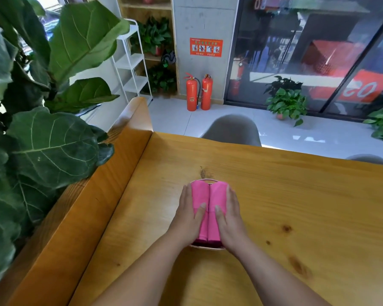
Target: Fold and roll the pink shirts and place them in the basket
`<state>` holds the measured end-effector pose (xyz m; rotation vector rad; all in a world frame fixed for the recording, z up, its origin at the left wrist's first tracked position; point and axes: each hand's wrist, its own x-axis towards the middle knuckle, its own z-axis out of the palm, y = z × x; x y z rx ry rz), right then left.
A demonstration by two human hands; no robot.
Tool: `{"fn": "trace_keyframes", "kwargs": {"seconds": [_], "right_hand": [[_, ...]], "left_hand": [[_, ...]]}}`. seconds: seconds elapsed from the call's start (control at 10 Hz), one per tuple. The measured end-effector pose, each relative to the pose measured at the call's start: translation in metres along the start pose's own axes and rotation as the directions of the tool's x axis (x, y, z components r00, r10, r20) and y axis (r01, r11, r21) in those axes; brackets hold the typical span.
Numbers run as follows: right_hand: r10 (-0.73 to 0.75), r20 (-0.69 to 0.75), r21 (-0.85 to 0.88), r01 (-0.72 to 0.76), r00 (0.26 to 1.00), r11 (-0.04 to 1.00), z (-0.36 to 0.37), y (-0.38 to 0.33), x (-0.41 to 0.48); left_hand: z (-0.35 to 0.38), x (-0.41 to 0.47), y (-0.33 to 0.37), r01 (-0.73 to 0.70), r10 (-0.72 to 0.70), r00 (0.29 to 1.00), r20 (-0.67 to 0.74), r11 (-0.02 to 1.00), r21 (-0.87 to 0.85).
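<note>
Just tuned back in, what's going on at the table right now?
Two rolled pink shirts lie side by side in a small basket on the wooden table. The left hand flanks the left roll and the right hand flanks the right roll, with each thumb resting on top. Only the basket's rim shows, at the far and near ends.

The rolls (199,195), left hand (187,217) and right hand (230,217) are hiding most of the basket (206,247), at lower centre. The bottom edge is cutting off both forearms (142,272).
</note>
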<state>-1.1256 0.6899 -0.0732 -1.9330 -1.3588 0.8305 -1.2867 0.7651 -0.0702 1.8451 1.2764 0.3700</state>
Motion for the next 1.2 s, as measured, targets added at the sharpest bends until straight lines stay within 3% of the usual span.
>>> {"fn": "trace_keyframes", "kwargs": {"seconds": [0.2, 0.4, 0.7, 1.0, 1.2], "right_hand": [[0.005, 0.113, -0.009, -0.004, 0.994, 1.0, -0.019, 0.004, -0.01], [-0.02, 0.08, -0.051, 0.024, 0.997, 0.998, 0.004, 0.009, -0.043], [0.047, 0.111, -0.134, -0.031, 0.993, 0.991, 0.025, -0.032, 0.049], [0.18, 0.251, -0.272, -0.11, 0.951, 0.956, 0.012, -0.077, 0.122], [0.14, 0.259, -0.262, -0.07, 0.956, 0.963, -0.033, -0.094, 0.131]], "left_hand": [[0.002, -0.017, -0.001, 0.011, -0.012, 0.999, -0.031, 1.0, -0.024], [0.017, -0.053, -0.005, -0.049, 0.055, 0.991, -0.119, 0.998, 0.05], [-0.043, 0.034, -0.022, -0.013, 0.018, 0.998, -0.055, 0.996, 0.085], [-0.092, 0.099, -0.019, 0.139, -0.131, 0.99, -0.046, 0.947, 0.288], [-0.123, 0.084, 0.021, 0.156, -0.141, 0.986, -0.089, 0.968, 0.194]]}}
